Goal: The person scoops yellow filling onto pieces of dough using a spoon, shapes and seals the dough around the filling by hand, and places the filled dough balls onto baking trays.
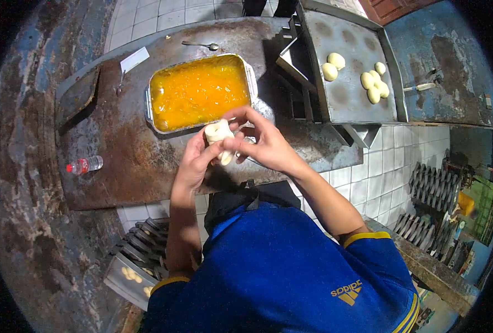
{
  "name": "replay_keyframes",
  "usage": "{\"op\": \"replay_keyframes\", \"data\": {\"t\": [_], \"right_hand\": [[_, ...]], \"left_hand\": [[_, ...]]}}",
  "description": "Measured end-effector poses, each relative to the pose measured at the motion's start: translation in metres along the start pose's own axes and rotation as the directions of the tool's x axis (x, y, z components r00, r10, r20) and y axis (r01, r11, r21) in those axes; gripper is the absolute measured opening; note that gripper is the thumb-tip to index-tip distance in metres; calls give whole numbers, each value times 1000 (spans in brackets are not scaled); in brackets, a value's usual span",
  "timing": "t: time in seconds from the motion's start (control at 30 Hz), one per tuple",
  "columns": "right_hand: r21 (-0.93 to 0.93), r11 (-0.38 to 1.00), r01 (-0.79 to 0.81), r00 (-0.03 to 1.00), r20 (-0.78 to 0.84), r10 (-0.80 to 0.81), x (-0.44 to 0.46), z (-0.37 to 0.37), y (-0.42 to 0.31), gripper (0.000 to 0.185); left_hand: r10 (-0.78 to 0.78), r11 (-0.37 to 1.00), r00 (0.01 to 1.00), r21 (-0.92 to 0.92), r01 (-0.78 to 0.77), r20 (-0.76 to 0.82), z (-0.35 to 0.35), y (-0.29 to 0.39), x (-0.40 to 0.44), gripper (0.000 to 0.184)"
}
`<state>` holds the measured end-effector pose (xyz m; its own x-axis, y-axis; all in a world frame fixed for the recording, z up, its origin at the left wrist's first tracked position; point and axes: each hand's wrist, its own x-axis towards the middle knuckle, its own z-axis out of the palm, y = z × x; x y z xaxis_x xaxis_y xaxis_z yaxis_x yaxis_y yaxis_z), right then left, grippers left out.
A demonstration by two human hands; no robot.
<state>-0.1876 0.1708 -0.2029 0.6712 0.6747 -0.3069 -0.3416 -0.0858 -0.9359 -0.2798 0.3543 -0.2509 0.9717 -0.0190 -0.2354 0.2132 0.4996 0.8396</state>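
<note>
Dough shaping under way, it seems. Left hand grips the dough; right hand fingers it, above the worktop, near the tray of yellow mix. Looks soft; next move calls for light, even pressure.

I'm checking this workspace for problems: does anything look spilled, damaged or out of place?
The tabletop is blotched brown and worn. On the right-hand tray, several dough pieces sit unevenly bunched. A shiny patch right of the orange-filled pan could be wet or bare metal; I can't tell.
</note>
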Motion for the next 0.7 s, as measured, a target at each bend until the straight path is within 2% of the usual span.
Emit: {"op": "replay_keyframes", "data": {"t": [0.03, 0.07, 0.1, 0.13, 0.2, 0.27, 0.33, 0.37, 0.4, 0.43, 0.47, 0.5, 0.53, 0.57, 0.6, 0.63, 0.67, 0.7], "right_hand": [[-4, 1000, 3, 1000, -1, -3, -2, 2, -8, 60], [-308, 927, 213, 976, 18, -219, -4, 3, -14, 70], [-448, 839, 309, 947, 60, -316, -4, 4, -20, 75], [-572, 721, 390, 906, 101, -410, -5, 6, -27, 80], [-742, 409, 531, 826, 347, -443, -2, 4, -39, 82], [-718, 420, 556, 813, 363, -455, 5, -1, -41, 79], [-596, 627, 501, 860, 268, -434, 9, -3, -48, 60], [-620, 648, 443, 888, 206, -410, 5, -3, -53, 43], [-622, 646, 443, 888, 205, -411, 6, -5, -51, 43], [-565, 696, 443, 890, 183, -418, 8, -8, -45, 39], [-505, 742, 442, 892, 159, -424, 10, -11, -42, 36], [-492, 762, 421, 900, 124, -418, 8, -10, -41, 29], [-494, 762, 418, 901, 122, -416, 7, -10, -40, 29], [-496, 774, 393, 911, 96, -401, 7, -10, -38, 32], [-498, 785, 368, 919, 69, -387, 6, -8, -41, 34], [-525, 755, 394, 886, -2, -464, 3, -4, -45, 46], [-528, 753, 393, 886, -1, -463, -1, -1, -51, 46], [-642, 651, 404, 866, 41, -498, -4, 0, -57, 53]], "left_hand": [[20, 999, 999, -39, -21, -46, 6, 2, -1, 53], [22, 999, 999, -41, -23, -45, 4, 3, -1, 53], [9, 1000, 1000, -6, -9, -20, 1, 2, 0, 52], [-5, 1000, 1000, 31, 5, 5, -1, 2, 1, 51], [19, 999, 1000, 31, -19, 23, 4, 3, 1, 49], [57, 996, 995, -59, -61, -79, 12, 11, 2, 51], [42, 995, 997, -88, -48, -64, 8, 21, 2, 48], [2, 973, 999, -230, 9, 48, -6, 19, -1, 46], [-24, 929, 986, -360, 83, 165, -7, 24, -2, 44], [-7, 985, 999, -174, 15, 49, 1, 23, -5, 40], [-8, 984, 999, -175, 17, 52, 11, 22, -4, 40], [47, 999, 998, -21, -48, -30, 19, 22, -3, 39], [114, 985, 988, 138, -99, -102, 23, 21, -2, 39], [79, 992, 992, 104, -68, -98, 15, 13, 1, 50], [77, 993, 992, 101, -68, -95, 17, 12, 2, 50], [70, 997, 989, -17, -72, -127, 19, 10, 2, 44], [60, 987, 985, -136, -82, -160, 23, 8, 4, 38], [31, 985, 976, -158, -66, -217, 32, 11, 6, 37]]}}
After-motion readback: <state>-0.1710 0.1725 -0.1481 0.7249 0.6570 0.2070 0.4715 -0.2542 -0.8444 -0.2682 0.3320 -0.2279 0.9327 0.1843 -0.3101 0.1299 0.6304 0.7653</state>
